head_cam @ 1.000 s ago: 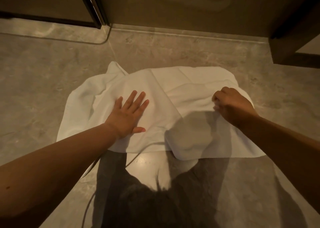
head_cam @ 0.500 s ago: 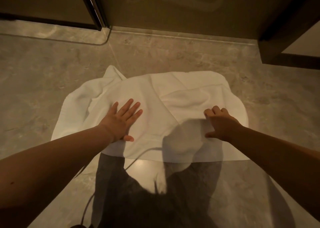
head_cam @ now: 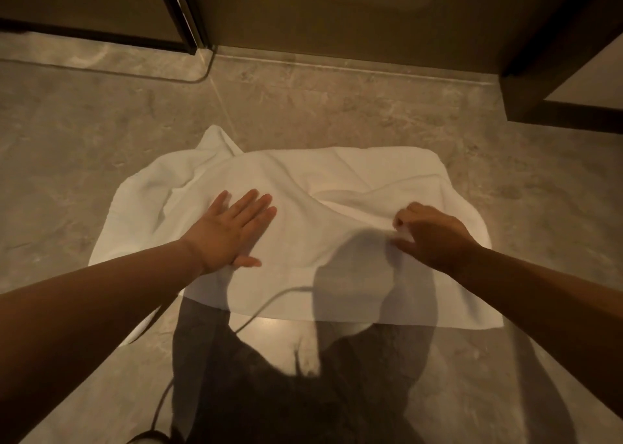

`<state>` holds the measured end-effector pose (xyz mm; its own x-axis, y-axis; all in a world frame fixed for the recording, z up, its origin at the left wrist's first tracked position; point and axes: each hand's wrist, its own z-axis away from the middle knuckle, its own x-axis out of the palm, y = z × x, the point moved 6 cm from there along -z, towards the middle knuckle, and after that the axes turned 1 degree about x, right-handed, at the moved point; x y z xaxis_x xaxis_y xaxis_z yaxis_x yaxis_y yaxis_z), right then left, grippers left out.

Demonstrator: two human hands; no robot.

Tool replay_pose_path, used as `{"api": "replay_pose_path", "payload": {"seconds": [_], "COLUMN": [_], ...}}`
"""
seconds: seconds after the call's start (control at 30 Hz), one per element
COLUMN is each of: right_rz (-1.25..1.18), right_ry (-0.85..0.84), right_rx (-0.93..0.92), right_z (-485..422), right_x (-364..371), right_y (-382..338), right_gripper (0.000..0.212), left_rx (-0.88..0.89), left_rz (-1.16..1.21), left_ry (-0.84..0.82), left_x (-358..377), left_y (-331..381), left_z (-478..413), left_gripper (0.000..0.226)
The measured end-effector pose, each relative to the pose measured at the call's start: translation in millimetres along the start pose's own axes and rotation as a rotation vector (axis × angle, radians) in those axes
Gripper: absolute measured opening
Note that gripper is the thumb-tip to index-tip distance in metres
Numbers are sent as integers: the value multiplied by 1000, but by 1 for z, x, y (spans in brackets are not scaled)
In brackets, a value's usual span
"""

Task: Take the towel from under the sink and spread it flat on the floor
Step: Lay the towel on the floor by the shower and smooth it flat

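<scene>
A white towel (head_cam: 303, 187) lies on the grey stone floor (head_cam: 67, 147) in front of me, partly folded over itself, with creases on its left side and a raised fold across the right half. My left hand (head_cam: 232, 231) presses flat on the left middle of the towel, fingers straight and spread. My right hand (head_cam: 435, 238) is on the right half, fingers curled and pinching a fold of the towel between thumb and fingertips. My shadow falls over the towel's near edge.
A dark wall and glass door frame (head_cam: 182, 15) run along the far side. A dark cabinet (head_cam: 556, 106) stands at the far right. A thin cable (head_cam: 263, 312) trails across the floor and the towel's near edge. Bare floor surrounds the towel.
My right hand has drawn back toward me across the right half and now pinches a fold there. My left hand stays pressed flat on the towel. The view has shifted slightly.
</scene>
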<state>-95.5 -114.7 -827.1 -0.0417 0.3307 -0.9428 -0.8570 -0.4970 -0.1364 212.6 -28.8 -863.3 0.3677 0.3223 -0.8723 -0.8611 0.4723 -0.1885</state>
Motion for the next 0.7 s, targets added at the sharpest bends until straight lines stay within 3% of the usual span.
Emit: {"api": "replay_pose_path", "payload": {"seconds": [0.07,0.13,0.2,0.27,0.43,0.5,0.63,0.7], "right_rz": [-4,-51,-86,-66,31,29,33,-66], "right_ry": [198,260,220,151,196,198,41,99], "right_rx": [-130,-114,-25,45,-30,-41,-32,-15], "right_z": [-11,-29,-49,-63,-59,-51,-41,-45], "right_x": [-20,-30,-31,-24,-15,-13,3,-4], "right_y": [-11,-16,-14,-11,-16,-14,-10,-12], "right_gripper": [28,39,50,46,17,18,30,23], "left_rx": [-40,-157,-275,-315,-293,-281,-220,-199], "left_rz": [123,256,396,463,458,420,382,446], "left_ry": [151,254,245,174,247,284,320,348], "left_x": [-24,-43,-48,-45,-42,-42,-42,-46], "left_y": [-10,-24,-37,-42,-39,-38,-38,-43], "left_z": [-8,-21,-37,-51,-59,-57,-56,-56], "left_gripper": [83,74,76,77,57,48,43,43]}}
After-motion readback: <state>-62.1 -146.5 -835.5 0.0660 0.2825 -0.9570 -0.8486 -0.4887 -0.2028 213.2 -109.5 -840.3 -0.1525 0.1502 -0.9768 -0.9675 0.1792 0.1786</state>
